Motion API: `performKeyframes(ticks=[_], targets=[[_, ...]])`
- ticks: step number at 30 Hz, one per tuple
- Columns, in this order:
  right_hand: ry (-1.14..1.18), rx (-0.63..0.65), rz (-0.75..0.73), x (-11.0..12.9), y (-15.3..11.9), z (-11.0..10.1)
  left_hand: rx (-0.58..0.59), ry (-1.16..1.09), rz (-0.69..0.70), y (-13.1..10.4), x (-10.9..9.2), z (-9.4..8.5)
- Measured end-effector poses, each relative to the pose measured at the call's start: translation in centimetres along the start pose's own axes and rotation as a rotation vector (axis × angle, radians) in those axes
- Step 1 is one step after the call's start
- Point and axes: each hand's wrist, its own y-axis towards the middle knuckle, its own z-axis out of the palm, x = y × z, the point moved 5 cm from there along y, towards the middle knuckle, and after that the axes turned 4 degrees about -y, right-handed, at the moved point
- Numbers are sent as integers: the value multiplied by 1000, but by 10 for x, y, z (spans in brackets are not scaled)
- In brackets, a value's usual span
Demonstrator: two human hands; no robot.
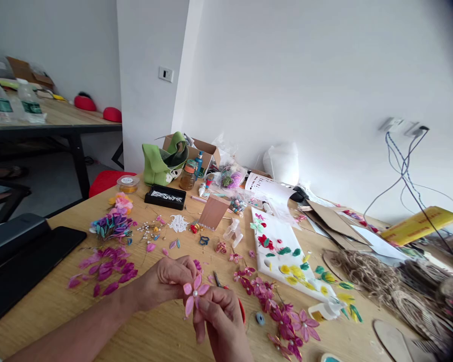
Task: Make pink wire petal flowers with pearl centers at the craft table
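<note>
A pink five-petal flower (195,292) with a pearl-like centre is held between both hands above the wooden table (136,332). My left hand (169,281) pinches its upper left side with closed fingers. On its right, my right hand (221,314) grips a petal edge between thumb and fingers. Scissors (217,279) with a red handle lie partly hidden behind my right hand. Magenta flowers (283,322) are strewn to the right, with a small blue-grey ring (260,318) beside them. Loose magenta petals (111,264) lie to the left.
A white board (283,261) bears yellow, red and green pieces. Further back stand a green bag (158,163), a jar (189,174) and a black tray (165,196). A black device (30,266) is at left, tangled twine (362,271) at right.
</note>
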Motion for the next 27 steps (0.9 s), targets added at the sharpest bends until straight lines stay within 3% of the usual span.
performKeyframes(ticks=[11, 18, 23, 27], targets=[[26, -21, -11, -7, 3, -4, 23, 101, 27, 2, -7, 3], [88, -36, 6, -5, 5, -1, -31, 95, 37, 3, -9, 3], [105, -10, -60, 0, 5, 5, -64, -81, -48, 0, -1, 1], [-4, -89, -82, 0, 4, -2, -146, -488, -143, -2, 10, 0]])
